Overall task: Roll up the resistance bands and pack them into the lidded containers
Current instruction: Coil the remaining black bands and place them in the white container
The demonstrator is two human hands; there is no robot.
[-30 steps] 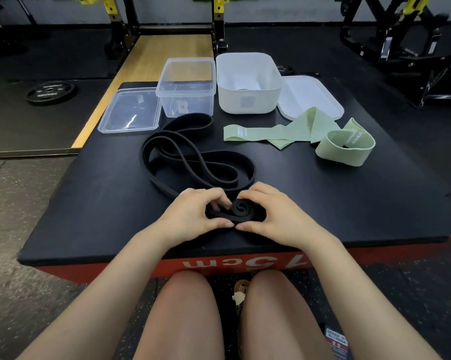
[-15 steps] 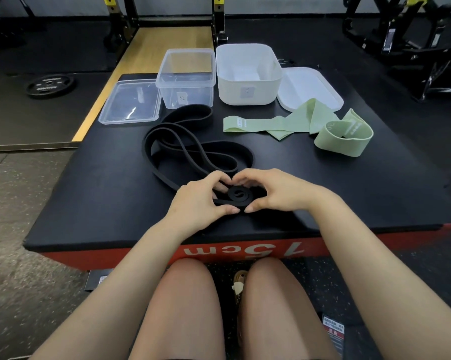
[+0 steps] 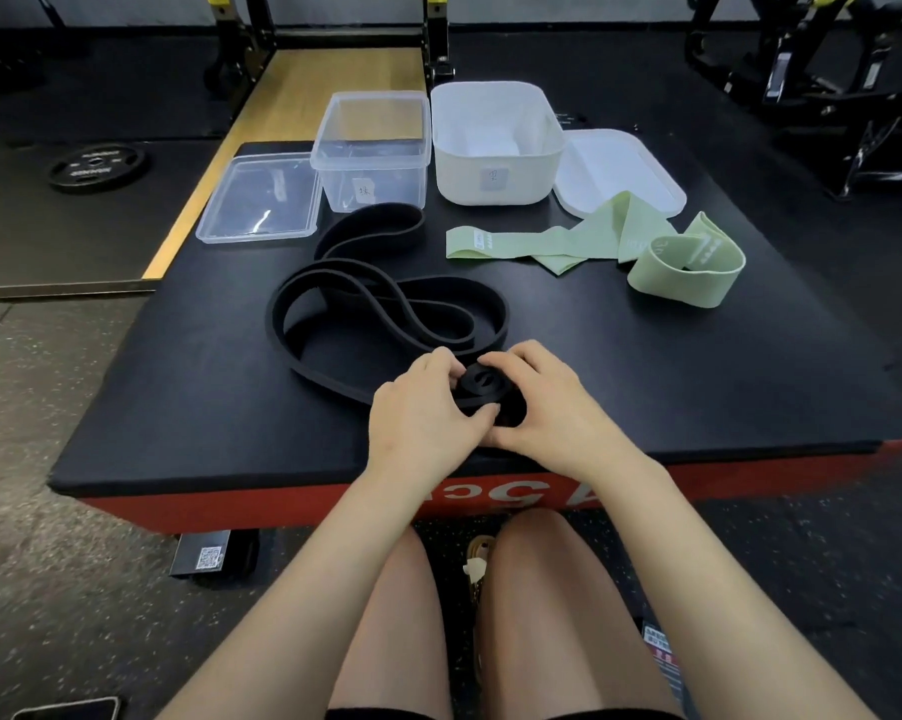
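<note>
A long black resistance band [image 3: 365, 304] lies in loose loops on the black box top [image 3: 178, 397]. Its near end is wound into a small tight coil [image 3: 482, 381]. My left hand [image 3: 422, 413] and my right hand [image 3: 547, 402] grip that coil from both sides, fingers curled round it. A flat green band [image 3: 552, 241] and a looped green band [image 3: 688, 267] lie at the right. Behind stand an open clear container [image 3: 373, 148] and an open white container [image 3: 495, 142].
A clear lid [image 3: 259, 197] lies left of the clear container, a white lid [image 3: 620, 168] right of the white one. A weight plate [image 3: 98, 166] lies on the floor at left, gym frames stand behind, and a phone [image 3: 69, 711] lies near my left.
The coil between my hands has grown slightly and both hands have shifted a little round it. The loose loops of the black band have barely moved.
</note>
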